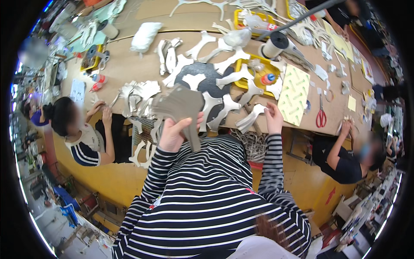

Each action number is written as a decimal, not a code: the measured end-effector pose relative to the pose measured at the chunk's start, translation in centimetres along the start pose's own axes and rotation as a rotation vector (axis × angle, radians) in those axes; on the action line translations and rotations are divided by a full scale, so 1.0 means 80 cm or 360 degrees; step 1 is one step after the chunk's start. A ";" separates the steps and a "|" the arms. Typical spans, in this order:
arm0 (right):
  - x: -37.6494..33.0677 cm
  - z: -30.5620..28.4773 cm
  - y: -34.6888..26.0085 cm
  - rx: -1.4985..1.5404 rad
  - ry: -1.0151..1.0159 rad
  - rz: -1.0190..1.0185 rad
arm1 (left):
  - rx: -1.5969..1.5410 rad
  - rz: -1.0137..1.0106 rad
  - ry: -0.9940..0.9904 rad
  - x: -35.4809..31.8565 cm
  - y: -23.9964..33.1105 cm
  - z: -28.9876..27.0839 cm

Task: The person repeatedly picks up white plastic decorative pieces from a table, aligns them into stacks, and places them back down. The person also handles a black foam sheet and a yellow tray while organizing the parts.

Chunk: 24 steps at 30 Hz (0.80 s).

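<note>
My left hand (174, 134) grips a thick stack of grey cut-out pieces (179, 105), held up above the table's near edge. My right hand (273, 119) rests at the table edge with its fingers on a pale cut-out piece (251, 116). Between and beyond the hands, several more pale cut-out pieces (224, 105) fan out around a dark round board (207, 77). Both forearms wear black and white striped sleeves.
A brown table (142, 64) carries yellow trays (258, 71), a big thread spool (274, 44), red scissors (321, 115), a yellow-green mat (294, 95) and glue bottles (98, 79). One person (82, 129) sits at my left, another person (345, 155) at my right.
</note>
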State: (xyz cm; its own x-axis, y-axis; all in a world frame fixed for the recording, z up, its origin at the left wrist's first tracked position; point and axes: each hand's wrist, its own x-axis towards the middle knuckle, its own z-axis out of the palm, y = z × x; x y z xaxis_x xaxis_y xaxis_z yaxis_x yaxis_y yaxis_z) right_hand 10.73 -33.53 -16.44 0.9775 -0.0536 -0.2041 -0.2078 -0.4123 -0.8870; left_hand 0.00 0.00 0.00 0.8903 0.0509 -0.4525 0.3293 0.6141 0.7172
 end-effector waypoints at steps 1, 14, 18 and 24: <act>-0.019 0.011 -0.026 0.0283 -0.0026 0.0050 | 0.0043 0.0008 -0.0005 0.002 0.000 0.005; -0.101 0.077 -0.275 0.0357 -0.0082 -0.0962 | 0.0293 0.0209 -0.0195 -0.002 -0.002 0.044; -0.102 0.088 -0.269 0.0303 0.0018 -0.0994 | 0.0374 0.0141 -0.0004 -0.002 -0.012 0.039; -0.103 0.088 -0.188 0.0591 -0.0169 -0.0407 | 0.0509 0.0006 0.0172 0.020 -0.048 0.036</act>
State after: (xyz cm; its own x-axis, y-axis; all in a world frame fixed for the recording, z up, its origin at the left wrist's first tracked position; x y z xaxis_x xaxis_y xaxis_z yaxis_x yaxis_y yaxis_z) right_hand 5.55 -20.48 -4.35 0.9939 0.1087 0.0168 0.0218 -0.0456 -0.9987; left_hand 1.09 -4.52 -1.93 0.8590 0.1463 -0.4905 0.4231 0.3366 0.8413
